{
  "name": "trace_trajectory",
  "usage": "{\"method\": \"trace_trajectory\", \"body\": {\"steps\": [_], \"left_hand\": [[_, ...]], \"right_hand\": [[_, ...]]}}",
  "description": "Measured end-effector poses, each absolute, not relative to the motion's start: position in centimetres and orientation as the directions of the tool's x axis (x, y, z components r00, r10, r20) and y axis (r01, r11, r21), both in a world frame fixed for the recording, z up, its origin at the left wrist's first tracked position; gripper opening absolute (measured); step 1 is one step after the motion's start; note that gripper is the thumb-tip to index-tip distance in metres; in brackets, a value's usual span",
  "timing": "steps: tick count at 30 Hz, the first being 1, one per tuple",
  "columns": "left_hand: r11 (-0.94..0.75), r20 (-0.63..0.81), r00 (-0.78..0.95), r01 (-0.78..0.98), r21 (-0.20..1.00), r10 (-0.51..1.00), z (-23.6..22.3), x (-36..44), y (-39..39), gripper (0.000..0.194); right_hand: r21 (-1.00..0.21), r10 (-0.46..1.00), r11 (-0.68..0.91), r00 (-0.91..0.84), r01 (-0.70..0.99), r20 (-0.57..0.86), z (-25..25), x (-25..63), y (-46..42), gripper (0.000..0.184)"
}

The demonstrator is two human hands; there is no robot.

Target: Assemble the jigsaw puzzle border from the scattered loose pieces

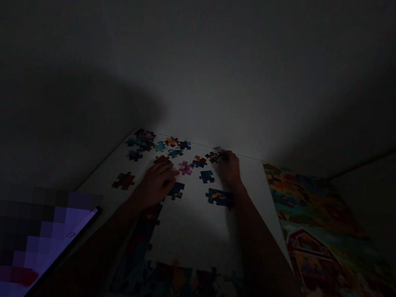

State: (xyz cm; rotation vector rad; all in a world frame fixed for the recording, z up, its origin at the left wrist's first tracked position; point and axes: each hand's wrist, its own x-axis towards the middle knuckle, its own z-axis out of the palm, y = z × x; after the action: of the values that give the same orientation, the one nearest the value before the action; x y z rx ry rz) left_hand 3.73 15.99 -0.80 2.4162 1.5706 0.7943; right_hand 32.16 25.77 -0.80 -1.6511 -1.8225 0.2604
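A white tabletop (190, 236) carries loose puzzle pieces (185, 167) toward its far edge and a joined border (179, 281) nearer.

Your desk (195, 227) backs onto the wall (207, 72). Piece pile (143, 139): far left corner; loose pieces (185, 167) spread rightward to your right hand (230, 168), by the far edge. Your left hand (157, 182): right of a lone piece (123, 181), just beyond the joined column (143, 235), which runs toward you to the joined row (199, 284). Screen device (72, 235) left of your left arm (112, 227); picture sheets (317, 259) right of the desk.
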Motion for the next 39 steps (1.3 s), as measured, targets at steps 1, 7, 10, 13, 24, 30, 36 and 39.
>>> {"method": "trace_trajectory", "body": {"steps": [1,7,10,13,24,30,36,39], "left_hand": [[-0.436,0.344,0.309,0.806,0.4,0.887,-0.8,3.7,16.0,0.032],[-0.443,0.355,0.309,0.797,0.41,0.883,-0.7,3.7,16.0,0.031],[-0.455,0.36,0.317,0.788,0.414,0.877,-0.7,3.7,16.0,0.031],[-0.465,0.367,0.324,0.781,0.417,0.872,-0.5,3.8,15.9,0.031],[-0.546,0.432,0.356,0.682,0.487,0.829,-0.2,3.8,15.9,0.023],[-0.553,0.422,0.372,0.676,0.488,0.827,-0.2,3.9,15.8,0.024],[-0.504,0.397,0.332,0.706,0.497,0.856,0.4,4.0,15.4,0.027],[-0.518,0.406,0.338,0.682,0.516,0.849,0.5,4.0,15.3,0.026]], "right_hand": [[-0.572,0.939,0.168,0.047,0.803,0.342,-0.9,32.4,25.8,0.039],[-0.605,0.931,0.116,0.127,0.788,0.343,-0.8,33.0,25.9,0.039],[-0.611,0.929,0.114,0.134,0.784,0.346,-1.0,33.0,26.0,0.04],[-0.602,0.929,0.115,0.129,0.79,0.347,-1.2,33.1,26.2,0.04],[-0.578,0.955,0.121,0.065,0.807,0.29,-0.2,32.7,26.0,0.035],[-0.601,0.96,0.248,-0.108,0.76,0.259,2.5,31.3,25.1,0.029],[-0.555,0.943,0.326,-0.308,0.766,0.128,3.9,29.8,23.9,0.028],[-0.541,0.924,0.362,-0.367,0.759,0.105,4.0,28.8,23.6,0.028]]}}
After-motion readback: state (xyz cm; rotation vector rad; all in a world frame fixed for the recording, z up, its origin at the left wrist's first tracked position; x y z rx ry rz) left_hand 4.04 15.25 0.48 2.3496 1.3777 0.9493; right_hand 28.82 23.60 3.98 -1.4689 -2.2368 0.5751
